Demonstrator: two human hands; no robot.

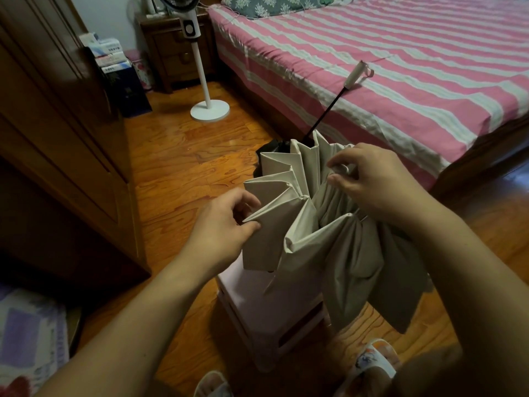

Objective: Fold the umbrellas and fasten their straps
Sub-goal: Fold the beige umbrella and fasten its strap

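A beige umbrella (309, 224) is collapsed with its canopy in loose pleats in front of me. Its black shaft points away toward the bed and ends in a white handle (355, 74) with a pink loop. My left hand (226, 227) pinches the edge of one canopy fold on the left side. My right hand (369, 181) pinches the fabric near a rib tip on the right side of the canopy. Black lining shows at the far left of the pleats. No fastening strap can be made out.
A pale pink stool (257, 308) stands under the umbrella. The bed with a pink striped sheet (400, 67) fills the right. A white standing fan (206, 90), a wooden wardrobe (57, 138) and a nightstand (174, 50) are at the left. Slippers (372, 365) on the wooden floor below.
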